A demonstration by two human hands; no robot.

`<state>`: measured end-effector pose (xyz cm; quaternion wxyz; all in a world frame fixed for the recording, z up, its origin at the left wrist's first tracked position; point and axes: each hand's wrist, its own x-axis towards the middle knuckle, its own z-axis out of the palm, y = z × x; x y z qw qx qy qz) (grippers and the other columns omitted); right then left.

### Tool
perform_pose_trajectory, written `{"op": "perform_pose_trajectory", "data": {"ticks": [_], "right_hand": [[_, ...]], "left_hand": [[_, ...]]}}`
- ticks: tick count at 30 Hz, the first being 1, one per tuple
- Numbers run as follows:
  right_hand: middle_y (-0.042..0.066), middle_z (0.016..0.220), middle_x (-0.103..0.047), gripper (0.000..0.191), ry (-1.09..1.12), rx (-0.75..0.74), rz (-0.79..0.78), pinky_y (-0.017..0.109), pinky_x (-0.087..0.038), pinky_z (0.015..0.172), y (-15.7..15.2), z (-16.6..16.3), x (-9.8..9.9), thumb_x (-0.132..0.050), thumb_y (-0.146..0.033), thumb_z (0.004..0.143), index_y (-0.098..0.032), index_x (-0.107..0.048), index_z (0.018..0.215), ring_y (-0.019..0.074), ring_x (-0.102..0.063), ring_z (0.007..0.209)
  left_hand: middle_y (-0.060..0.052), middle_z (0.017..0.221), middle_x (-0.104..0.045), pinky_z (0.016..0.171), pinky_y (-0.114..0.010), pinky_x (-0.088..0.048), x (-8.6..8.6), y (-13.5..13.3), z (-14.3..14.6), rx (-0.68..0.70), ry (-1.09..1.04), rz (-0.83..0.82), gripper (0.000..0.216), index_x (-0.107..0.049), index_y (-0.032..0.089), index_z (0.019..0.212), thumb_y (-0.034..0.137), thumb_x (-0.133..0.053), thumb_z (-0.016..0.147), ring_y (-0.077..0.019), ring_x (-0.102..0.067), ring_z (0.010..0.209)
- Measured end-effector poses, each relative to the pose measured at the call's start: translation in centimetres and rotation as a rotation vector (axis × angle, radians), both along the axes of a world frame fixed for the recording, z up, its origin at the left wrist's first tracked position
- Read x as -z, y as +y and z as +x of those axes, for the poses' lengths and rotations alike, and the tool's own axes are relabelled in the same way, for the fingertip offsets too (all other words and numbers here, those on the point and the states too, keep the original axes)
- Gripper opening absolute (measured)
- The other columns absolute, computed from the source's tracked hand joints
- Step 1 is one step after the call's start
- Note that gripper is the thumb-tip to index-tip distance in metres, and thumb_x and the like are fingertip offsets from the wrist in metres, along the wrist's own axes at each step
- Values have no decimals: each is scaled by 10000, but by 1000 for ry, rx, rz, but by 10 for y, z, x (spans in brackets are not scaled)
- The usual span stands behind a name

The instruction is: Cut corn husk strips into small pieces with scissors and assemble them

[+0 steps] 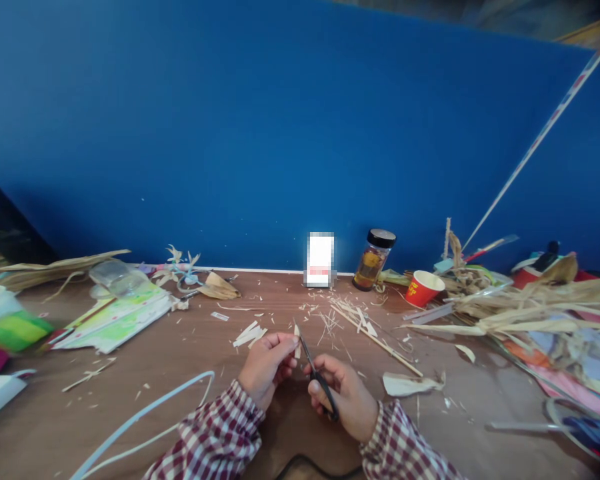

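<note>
Between thumb and fingers, my left hand (267, 365) pinches a small pale strip of dried husk (298, 345). My right hand (345, 393) is wrapped round the black handles of a pair of scissors (321, 385). Their blades point up and away, close beside the strip; whether they touch it I cannot tell. Several cut pale pieces (250, 335) lie just beyond my left hand. Thin shavings and slivers (333, 327) are scattered on the brown table (290, 440) beyond the scissors, next to a long thin stick (390, 352).
A jar with a black lid (373, 261) and a red paper cup (425, 288) stand near the blue partition (260, 133). Dried husks (520, 310) are heaped at right, with a tape roll (593, 433) nearer. A painted sheet (125, 319) lies left; a white cable (145, 417) loops by my left sleeve.
</note>
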<state>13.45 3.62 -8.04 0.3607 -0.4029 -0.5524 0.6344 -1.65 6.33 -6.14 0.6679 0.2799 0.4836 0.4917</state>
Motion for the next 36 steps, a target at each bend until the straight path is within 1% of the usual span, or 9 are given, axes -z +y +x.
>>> {"op": "perform_pose_trajectory", "data": {"ticks": [6, 13, 22, 30, 36], "right_hand": [[-44, 547, -518, 374, -7, -5, -7, 146, -338, 393, 0, 1, 0, -607, -466, 706, -152, -509, 884, 56, -462, 438], [-49, 540, -511, 372, -13, 3, -9, 155, -346, 395, 0, 0, -1, -609, -471, 697, -159, -510, 873, 60, -460, 434], [-60, 534, -492, 371, -9, 21, -20, 167, -383, 422, 1, -1, -1, -631, -461, 680, -158, -517, 860, 61, -459, 448], [-63, 535, -483, 372, -26, 26, -24, 172, -379, 427, 0, -2, -2, -632, -464, 675, -154, -521, 849, 61, -446, 453], [-69, 533, -466, 343, -36, 36, -28, 173, -371, 422, -2, -2, -3, -631, -456, 684, -163, -514, 818, 59, -434, 446]], "left_hand": [[45, 490, -515, 351, -117, -349, 1, 0, 0, -1, -11, 4, 249, -572, 119, 676, 300, -711, 575, -32, -440, 398], [43, 505, -522, 359, -120, -380, 0, -1, 1, -7, -41, -19, 246, -576, 117, 684, 286, -718, 574, -40, -469, 417], [37, 514, -526, 353, -113, -372, 0, -1, 0, -4, -45, -22, 237, -574, 116, 670, 285, -715, 580, -33, -459, 411], [47, 509, -521, 354, -109, -369, 0, 1, -1, 15, -63, -22, 227, -569, 124, 656, 288, -709, 585, -30, -458, 407], [45, 501, -521, 356, -110, -366, 0, 0, -1, -1, -50, -37, 211, -564, 128, 640, 280, -703, 593, -29, -453, 399]]}}
